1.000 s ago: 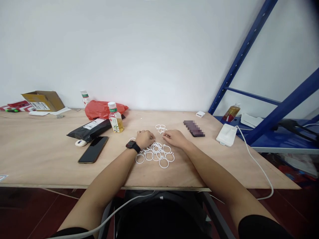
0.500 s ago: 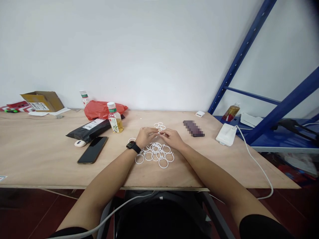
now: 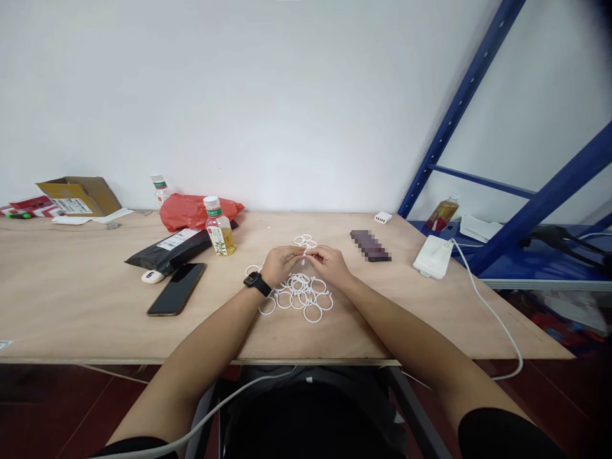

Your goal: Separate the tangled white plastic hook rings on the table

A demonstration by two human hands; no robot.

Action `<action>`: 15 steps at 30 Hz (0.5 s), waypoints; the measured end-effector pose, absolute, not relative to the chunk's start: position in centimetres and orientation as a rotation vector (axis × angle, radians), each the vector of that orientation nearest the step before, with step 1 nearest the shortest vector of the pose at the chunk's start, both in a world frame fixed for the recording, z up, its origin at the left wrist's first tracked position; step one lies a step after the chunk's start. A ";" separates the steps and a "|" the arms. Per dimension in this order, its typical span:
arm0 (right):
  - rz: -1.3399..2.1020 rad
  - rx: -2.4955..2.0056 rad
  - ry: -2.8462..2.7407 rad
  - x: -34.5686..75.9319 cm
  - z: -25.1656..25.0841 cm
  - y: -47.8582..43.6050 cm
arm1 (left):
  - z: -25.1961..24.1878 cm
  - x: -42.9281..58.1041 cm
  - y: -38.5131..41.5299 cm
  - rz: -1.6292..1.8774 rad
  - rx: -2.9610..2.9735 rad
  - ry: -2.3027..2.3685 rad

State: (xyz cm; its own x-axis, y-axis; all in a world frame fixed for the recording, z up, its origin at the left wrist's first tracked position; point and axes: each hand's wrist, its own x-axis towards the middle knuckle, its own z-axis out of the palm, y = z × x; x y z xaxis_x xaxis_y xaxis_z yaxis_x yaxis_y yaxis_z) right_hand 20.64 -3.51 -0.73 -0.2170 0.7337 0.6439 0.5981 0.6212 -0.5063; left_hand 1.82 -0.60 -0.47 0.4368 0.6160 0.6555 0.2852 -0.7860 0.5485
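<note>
My left hand (image 3: 282, 264), with a black watch on its wrist, and my right hand (image 3: 329, 264) meet above the middle of the table. Both are closed, thumb and fingertips pinched on one white plastic ring (image 3: 303, 259), of which only a small bit shows between them; the fingers hide most of it. Just below the hands, on the table, lies a loose pile of white curtain-type rings (image 3: 313, 312), overlapping, with small knobs on their rims. A smaller group of white rings (image 3: 302, 239) lies just beyond the fingertips.
Left on the wooden table (image 3: 95, 306) are a phone (image 3: 176, 290), a white oval object (image 3: 152, 276), a black parcel (image 3: 162, 253), a drink bottle (image 3: 220, 229) and a red bag (image 3: 186, 212). To the right lie a pixelated dark object (image 3: 370, 247) and a white cabled device (image 3: 433, 256).
My hands stay together in nearly the same place. A small white bit now shows just below the fingertips. The whole view has shifted very slightly.
</note>
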 end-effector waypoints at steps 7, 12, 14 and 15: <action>0.225 -1.051 -1.856 20.2 -0.7 -3.5 | -0.4 2.0 -0.8 1.342 2.368 0.780; 0.259 -1.023 -1.836 20.2 -0.8 -3.5 | -0.5 2.3 -0.7 1.407 2.344 0.791; 0.166 -1.042 -1.905 20.6 -0.7 -3.3 | -0.7 2.3 -0.5 1.420 2.368 0.849; 0.106 -1.057 -1.946 20.9 -0.6 -3.1 | -0.7 2.2 -0.3 1.421 2.381 0.895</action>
State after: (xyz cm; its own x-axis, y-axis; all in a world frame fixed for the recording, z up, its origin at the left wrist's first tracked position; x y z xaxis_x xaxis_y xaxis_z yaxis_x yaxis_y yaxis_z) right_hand 20.85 -3.15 -0.63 -0.2385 0.7086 0.6641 0.6322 0.6324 -0.4477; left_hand 2.15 -0.35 -0.72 0.3443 0.6059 0.7171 0.3851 -0.7878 0.4807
